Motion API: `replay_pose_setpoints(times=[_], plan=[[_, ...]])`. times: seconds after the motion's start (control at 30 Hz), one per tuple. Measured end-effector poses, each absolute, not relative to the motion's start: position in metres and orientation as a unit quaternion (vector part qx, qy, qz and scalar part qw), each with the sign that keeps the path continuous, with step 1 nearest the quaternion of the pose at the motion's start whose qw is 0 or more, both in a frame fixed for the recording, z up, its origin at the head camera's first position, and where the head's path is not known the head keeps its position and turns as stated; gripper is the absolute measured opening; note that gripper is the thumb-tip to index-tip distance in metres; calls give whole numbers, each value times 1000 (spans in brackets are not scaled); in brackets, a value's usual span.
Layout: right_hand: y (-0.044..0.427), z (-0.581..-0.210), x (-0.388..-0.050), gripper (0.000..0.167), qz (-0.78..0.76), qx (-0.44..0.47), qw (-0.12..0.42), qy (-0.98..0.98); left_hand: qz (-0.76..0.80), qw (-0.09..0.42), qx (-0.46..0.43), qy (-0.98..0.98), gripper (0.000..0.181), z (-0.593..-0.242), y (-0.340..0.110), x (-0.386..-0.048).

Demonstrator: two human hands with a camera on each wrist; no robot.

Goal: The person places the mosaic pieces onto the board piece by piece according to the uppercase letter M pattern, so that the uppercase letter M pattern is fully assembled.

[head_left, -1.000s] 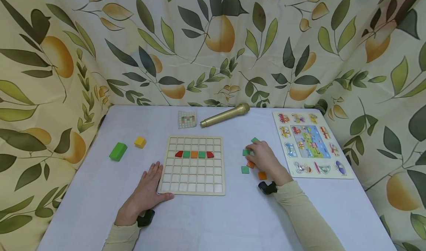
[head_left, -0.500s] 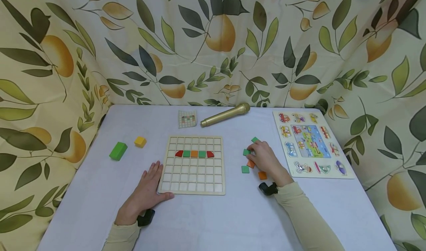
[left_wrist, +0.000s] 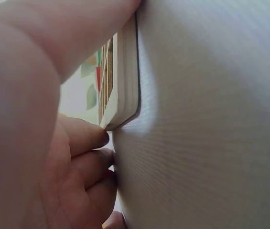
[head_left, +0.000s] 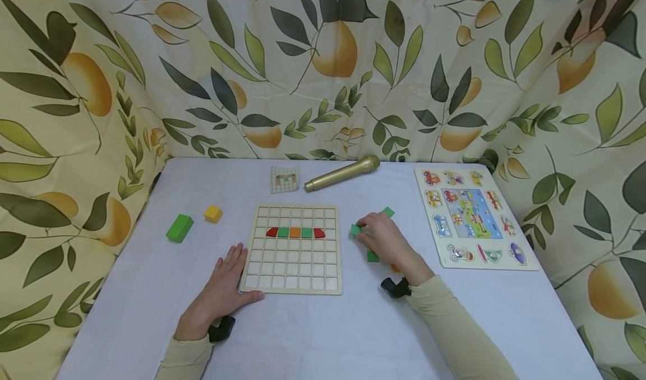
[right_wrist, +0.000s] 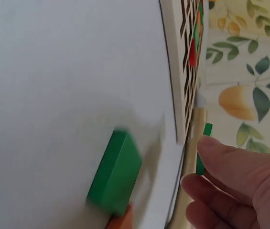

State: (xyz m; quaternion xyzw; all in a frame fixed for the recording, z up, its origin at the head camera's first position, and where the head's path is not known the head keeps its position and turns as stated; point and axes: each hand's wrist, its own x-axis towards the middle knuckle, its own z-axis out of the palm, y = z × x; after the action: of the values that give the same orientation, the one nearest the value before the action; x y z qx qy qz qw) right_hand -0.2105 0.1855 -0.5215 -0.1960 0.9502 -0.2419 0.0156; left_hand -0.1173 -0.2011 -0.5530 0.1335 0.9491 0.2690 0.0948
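Behind a white surface (head_left: 303, 335) we see a leafy, fruit-printed curtain (head_left: 439, 10). Near the middle of the surface lies a grid board (head_left: 295, 270), and by our judgement the filling of it is only partway along. One row of five pieces is set: two red ends (head_left: 271, 232), two green squares (head_left: 283, 232) and one orange square (head_left: 295, 232) at the centre. Off the board, to its right, we count three green tiles (head_left: 387, 212), one of them in the grasp, and one partly covered orange tile (head_left: 396, 268); more may be hidden under the arm. Our right hand (head_left: 387, 242) pinches one green tile between thumb and fingers, just beside the board but apart from it. Our left hand (head_left: 222, 290) lies with fingers extended, touching the board's left edge. Beyond the board are one small patterned card (head_left: 285, 179), too fine for us to check the row against, and one gold microphone (head_left: 341, 174). To the left we count one green block (head_left: 179, 228) and one yellow block (head_left: 213, 214); to the far right, one picture puzzle (head_left: 469, 241).
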Motion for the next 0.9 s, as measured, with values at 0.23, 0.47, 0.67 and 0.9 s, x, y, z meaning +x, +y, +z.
replay_pose_setpoints(times=[0.23, 0.47, 0.67, 0.9], plan=[[153, -521, -208, 22, -227, -244, 18, 943, 271, 96, 132, 949, 112, -553, -201, -117], [126, -519, -206, 22, -223, -274, 33, 935, 274, 94, 131, 948, 112, -553, -201, -117], [112, -521, -205, 22, -218, -284, 53, 932, 278, 95, 130, 947, 111, -552, -201, -116], [94, -519, -206, 23, -215, -307, 34, 927, 278, 85, 136, 947, 112, -553, -201, -116]])
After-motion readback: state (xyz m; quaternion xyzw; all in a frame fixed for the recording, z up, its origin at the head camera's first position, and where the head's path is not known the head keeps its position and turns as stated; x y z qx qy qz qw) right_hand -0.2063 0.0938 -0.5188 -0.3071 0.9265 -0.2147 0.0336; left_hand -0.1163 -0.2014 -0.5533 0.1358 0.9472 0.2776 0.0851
